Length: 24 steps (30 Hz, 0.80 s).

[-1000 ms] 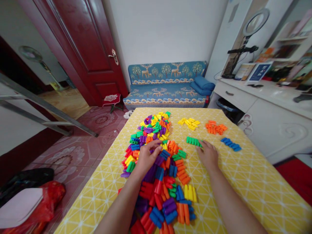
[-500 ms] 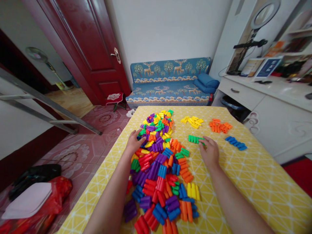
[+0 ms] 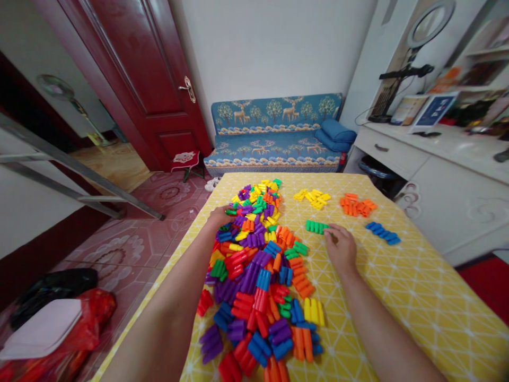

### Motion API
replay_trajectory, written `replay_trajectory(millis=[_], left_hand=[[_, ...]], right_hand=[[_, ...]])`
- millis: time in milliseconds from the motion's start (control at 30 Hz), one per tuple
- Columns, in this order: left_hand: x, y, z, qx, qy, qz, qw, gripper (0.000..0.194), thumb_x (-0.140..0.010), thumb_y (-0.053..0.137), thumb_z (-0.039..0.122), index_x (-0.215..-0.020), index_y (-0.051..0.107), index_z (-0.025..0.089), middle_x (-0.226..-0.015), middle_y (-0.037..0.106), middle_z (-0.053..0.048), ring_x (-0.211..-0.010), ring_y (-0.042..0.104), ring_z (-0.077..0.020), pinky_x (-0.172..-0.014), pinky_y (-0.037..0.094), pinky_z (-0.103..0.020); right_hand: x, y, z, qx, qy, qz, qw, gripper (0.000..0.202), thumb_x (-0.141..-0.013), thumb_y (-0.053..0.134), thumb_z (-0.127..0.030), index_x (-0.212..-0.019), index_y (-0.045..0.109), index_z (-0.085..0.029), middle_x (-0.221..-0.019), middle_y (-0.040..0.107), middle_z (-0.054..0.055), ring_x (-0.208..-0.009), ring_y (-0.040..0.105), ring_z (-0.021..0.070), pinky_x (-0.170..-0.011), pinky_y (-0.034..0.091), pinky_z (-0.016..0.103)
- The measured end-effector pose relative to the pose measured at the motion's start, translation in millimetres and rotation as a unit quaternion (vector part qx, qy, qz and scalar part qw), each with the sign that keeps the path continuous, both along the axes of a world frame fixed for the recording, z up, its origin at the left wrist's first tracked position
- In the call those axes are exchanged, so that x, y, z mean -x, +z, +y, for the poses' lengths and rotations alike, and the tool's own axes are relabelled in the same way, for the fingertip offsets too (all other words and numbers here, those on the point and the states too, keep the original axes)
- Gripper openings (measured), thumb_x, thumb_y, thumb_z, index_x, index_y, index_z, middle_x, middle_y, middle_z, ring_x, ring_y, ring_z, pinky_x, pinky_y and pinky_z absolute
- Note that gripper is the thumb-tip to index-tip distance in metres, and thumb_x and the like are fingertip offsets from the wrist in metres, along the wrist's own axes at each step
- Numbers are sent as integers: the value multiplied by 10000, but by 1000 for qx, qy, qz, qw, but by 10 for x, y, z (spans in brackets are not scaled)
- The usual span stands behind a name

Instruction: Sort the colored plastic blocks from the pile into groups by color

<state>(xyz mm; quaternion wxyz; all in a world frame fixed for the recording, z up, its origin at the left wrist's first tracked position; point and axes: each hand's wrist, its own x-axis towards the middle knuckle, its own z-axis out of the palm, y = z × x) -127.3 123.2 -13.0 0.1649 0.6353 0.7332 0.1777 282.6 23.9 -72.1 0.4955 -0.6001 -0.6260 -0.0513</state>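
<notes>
The right hand (image 3: 341,248) rests over the table (image 3: 421,297), which is spread with a yellow cloth patterned in white lines. Its fingers are bent, with a small gap showing between thumb and forefinger. Their tips are at the right end of a short row of bright green, ribbed plastic pieces (image 3: 316,227), so the row extends leftward from the fingertips. Whether the fingers pinch the end piece or only touch it, I cannot tell.

The left hand (image 3: 220,216) is at the far left edge of a long heap of mixed red, purple, blue, green, orange and yellow plastic pieces (image 3: 250,276). Its fingers point into the heap beside some green and purple pieces; the fingertips are partly hidden, and I cannot tell whether they grip anything. The green row lies well apart from this hand, on the other side of the heap.

Beyond the green row, toward the far edge of the table, lies a loose group of yellow plastic pieces (image 3: 316,198). To the right of that is a cluster of orange plastic pieces (image 3: 352,207). A slanting row of blue plastic pieces (image 3: 383,233) lies nearer, to the right of the right hand and apart from it.
</notes>
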Motion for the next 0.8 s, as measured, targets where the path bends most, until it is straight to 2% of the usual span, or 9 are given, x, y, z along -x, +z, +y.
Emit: replay_trajectory(millis=[200,300,367,400,500,567,667,733,800], left_hand=[[-94,-25,-74,-64,2,-5,998,347,-751,678,303,-1092,681,242,-1013,730,-61,-948,663,-244,-803,493,-305],[-205,82,-190,-147,10,-34,988,311,-796,606,247,-1101,661,240,-1034,716,-41,-949,649,-210,-807,476,-277],[-345,195,-319,-230,5,-108,967,269,-800,592,241,-1055,671,203,-952,718,-41,-867,645,-194,-761,472,-264],[-436,256,-404,-248,-11,-157,956,249,-801,599,267,-1022,676,181,-881,714,-40,-799,637,-184,-718,468,-256],[-767,410,-732,-206,-135,-252,936,218,-814,601,317,-929,687,153,-795,690,-27,-692,593,-155,-634,431,-238],[-984,470,-972,-165,-194,-237,937,229,-836,588,360,-845,680,151,-722,655,-12,-640,557,-144,-583,389,-233],[-1221,488,-1260,-134,-223,-167,951,281,-847,586,388,-713,639,147,-636,595,-4,-595,520,-140,-549,338,-239],[-1302,463,-1369,-132,-252,-133,949,259,-841,603,370,-708,642,151,-666,610,-12,-629,544,-146,-569,348,-242],[-1330,418,-1421,-135,-287,-116,941,217,-836,612,339,-732,664,156,-719,643,-27,-676,577,-154,-603,379,-243]], right_hand=[[2,-1,-1,-7,4,2,1000,253,-847,521,-325,-825,716,-165,-991,699,122,-947,625,249,-862,494,420],[1,9,0,-13,11,3,1000,237,-850,526,-309,-835,712,-164,-986,699,120,-943,630,244,-866,499,424],[2,26,-6,-20,15,2,1000,229,-854,529,-302,-838,710,-163,-982,698,120,-944,630,244,-867,501,431],[8,44,-14,-25,18,3,1000,224,-858,531,-302,-841,709,-166,-980,698,118,-945,630,242,-869,502,434],[91,150,-86,-50,42,18,998,205,-874,536,-300,-879,706,-184,-997,694,103,-963,628,233,-892,497,443],[223,263,-178,-59,85,32,994,186,-887,539,-287,-927,700,-203,-1026,689,88,-1001,621,224,-925,485,443],[529,431,-350,-34,197,51,979,226,-885,575,-277,-1088,661,-228,-1108,666,77,-1047,613,211,-912,505,402],[758,504,-452,-7,277,54,959,357,-864,621,-285,-1219,600,-245,-1182,638,79,-1078,605,210,-895,521,377],[948,542,-521,-3,332,51,942,408,-863,630,-267,-1267,572,-266,-1192,633,69,-1090,603,202,-910,521,366]])
